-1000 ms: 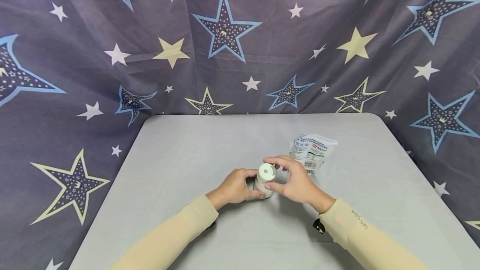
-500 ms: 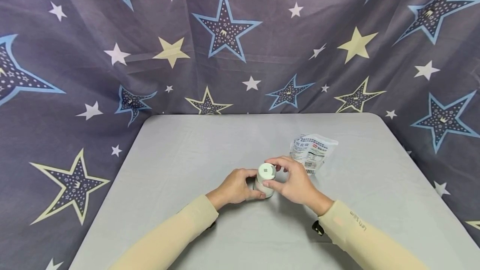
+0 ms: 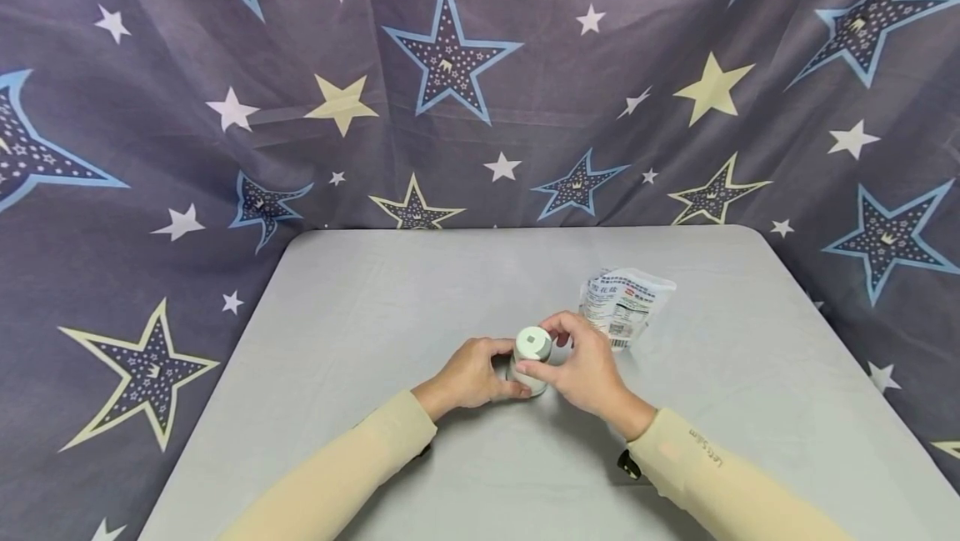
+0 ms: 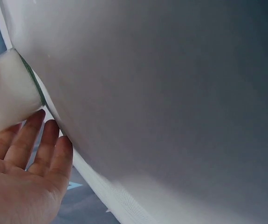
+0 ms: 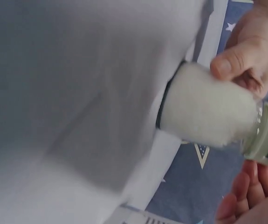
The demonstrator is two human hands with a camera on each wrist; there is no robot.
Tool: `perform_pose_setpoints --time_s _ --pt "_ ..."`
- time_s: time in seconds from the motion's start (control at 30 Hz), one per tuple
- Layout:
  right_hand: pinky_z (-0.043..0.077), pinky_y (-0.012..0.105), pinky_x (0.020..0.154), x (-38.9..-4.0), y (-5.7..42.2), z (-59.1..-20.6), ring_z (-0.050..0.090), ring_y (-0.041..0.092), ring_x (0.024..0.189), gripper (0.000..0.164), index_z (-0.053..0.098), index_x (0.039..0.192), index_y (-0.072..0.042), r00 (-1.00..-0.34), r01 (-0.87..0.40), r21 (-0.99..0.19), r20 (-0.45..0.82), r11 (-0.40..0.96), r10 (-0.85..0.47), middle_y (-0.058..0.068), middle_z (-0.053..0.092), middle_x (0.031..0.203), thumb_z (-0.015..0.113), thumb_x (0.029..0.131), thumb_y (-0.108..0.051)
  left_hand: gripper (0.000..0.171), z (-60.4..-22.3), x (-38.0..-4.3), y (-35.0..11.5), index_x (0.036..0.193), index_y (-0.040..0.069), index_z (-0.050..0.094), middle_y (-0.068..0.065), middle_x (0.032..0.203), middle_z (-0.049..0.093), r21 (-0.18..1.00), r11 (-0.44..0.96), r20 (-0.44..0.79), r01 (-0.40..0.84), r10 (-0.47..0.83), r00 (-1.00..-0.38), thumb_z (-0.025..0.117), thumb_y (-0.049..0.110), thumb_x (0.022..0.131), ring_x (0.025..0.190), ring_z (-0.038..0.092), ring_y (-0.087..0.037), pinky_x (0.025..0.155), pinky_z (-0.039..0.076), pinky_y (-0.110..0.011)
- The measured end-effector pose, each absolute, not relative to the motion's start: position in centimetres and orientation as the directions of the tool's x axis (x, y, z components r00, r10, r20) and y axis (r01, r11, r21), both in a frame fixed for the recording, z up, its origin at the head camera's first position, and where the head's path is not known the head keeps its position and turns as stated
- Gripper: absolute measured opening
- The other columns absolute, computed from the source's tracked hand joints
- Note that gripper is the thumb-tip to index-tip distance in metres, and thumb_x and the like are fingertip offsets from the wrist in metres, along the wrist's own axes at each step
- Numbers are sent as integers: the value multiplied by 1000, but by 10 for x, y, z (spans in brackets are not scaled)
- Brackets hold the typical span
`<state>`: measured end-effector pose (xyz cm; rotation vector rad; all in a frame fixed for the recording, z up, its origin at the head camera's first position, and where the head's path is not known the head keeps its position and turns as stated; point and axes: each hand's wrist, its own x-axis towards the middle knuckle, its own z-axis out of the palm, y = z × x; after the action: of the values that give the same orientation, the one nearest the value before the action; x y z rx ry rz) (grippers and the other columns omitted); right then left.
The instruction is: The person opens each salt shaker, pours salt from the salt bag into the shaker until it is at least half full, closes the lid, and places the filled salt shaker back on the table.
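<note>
A clear glass jar (image 3: 522,381) filled with something white stands upright on the grey table, in the middle of the head view. Its pale green lid (image 3: 533,343) has a small square mark on top and a darker patch on its side. My left hand (image 3: 472,374) holds the jar's body, thumb on the near side. Around the lid curl the thumb and fingers of my right hand (image 3: 588,368). In the right wrist view the white-filled jar (image 5: 208,105) fills the centre, and its lid (image 5: 263,135) sits on the neck by the right fingertips.
Just behind my right hand stands a printed plastic pouch (image 3: 633,301), partly covered by that hand. The table (image 3: 390,291) ends at a dark curtain (image 3: 480,149) patterned with stars.
My right hand has turned a little about the lid, its thumb shifting left and its wrist moving left. The left hand, jar and pouch stay in place.
</note>
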<state>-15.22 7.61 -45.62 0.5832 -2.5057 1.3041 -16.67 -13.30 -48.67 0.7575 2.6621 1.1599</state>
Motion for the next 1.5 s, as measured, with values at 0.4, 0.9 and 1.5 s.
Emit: perform_pose_setpoints --time_s 0.4,0.9,1.5 --pt "47 35 72 -152 74 -461 55 18 84 58 64 103 -12 -891 -451 -735 407 505 -204 -5 63 90 101 62 -32 57 -486 -167 -134 126 16 73 0 127 71 725 562 89 399 498 -863 95 30 74 121 63 -18 106 49 -38" --pt "51 43 78 -159 88 -457 61 20 95 71 66 131 -9 -834 -548 -702 416 454 -362 -5 68 110 96 68 -19 61 -487 -167 -133 129 15 72 0 128 71 721 577 66 384 494 -867 94 30 75 121 62 -16 106 49 -35" --pt "51 41 79 -159 87 -458 61 14 102 55 72 125 -12 -825 -560 -699 417 444 -382 -6 72 117 93 74 -17 59 -487 -166 -133 128 15 72 1 126 72 714 570 82 405 507 -858 94 30 75 119 64 -16 105 50 -35"
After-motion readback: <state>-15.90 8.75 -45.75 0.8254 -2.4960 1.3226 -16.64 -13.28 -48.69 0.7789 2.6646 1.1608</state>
